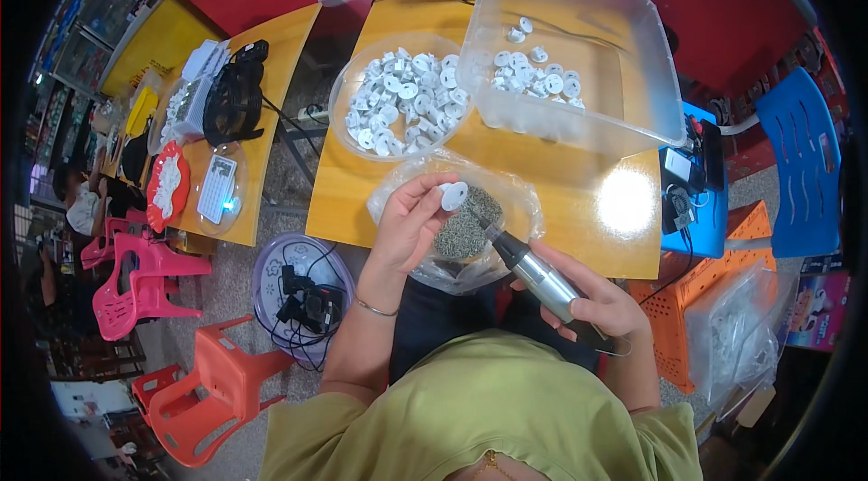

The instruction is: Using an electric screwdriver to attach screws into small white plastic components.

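1. Closest to us, our right hand (601, 305) is wrapped tight around a silver electric screwdriver (533, 273). The tool's long axis runs from the hand up and to the left, with the bit end aimed toward our left hand.
2. Our left hand (407, 223) pinches a small white plastic disc (454, 195) between thumb and fingertips, held up just above and left of the tool's tip. The disc and tip are near each other but not touching as far as we can tell. So the left hand has the part, the right has the driver, and the gap between them is short.
3. Right under both hands sits a clear bag of small dark screws (466, 228), open on the yellow table (561, 183).
4. Farther out from the left hand there's a round clear bowl (402, 97) heaped with more white discs.
5. Beyond the right hand, a big clear plastic tub (579, 47) holds a smaller batch of the same discs.
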Tool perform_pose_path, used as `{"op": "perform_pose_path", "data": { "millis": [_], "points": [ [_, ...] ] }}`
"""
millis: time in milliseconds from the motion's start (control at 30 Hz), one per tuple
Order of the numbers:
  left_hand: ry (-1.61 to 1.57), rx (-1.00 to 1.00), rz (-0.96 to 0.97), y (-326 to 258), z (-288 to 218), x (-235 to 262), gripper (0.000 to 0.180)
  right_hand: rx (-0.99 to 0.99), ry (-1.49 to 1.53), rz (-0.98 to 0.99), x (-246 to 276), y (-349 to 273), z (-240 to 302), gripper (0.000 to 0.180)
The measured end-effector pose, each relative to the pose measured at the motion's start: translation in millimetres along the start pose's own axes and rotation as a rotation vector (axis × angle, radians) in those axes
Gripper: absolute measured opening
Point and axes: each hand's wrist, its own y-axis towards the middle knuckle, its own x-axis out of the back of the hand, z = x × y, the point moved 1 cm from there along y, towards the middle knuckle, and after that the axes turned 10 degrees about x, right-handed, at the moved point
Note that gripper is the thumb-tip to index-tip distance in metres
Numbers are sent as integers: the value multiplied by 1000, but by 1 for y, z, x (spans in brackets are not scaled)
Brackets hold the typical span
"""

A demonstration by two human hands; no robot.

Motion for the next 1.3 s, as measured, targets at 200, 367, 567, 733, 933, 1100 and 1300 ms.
{"op": "perform_pose_path", "data": {
  "millis": [200,367,567,733,933,1100,1300],
  "points": [
    [14,-2,-6,0,1,0,24,35,12,65,2,2,1,80],
    [14,5,-15,0,1,-1,24,27,3,54,2,2,1,80],
    [25,6,-10,0,1,-2,25,-9,-12,-21,-1,2,0,91],
    [60,-1,-17,1,3,-1,25,-12,-3,-22,-1,1,1,90],
    [115,2,-40,1,2,-4,24,-32,33,-15,2,1,0,81],
    [122,8,-45,2,1,-3,24,-16,84,1,0,0,-2,77],
    [183,26,-45,3,0,-2,24,-38,24,28,1,0,-3,77]
  ]
}}
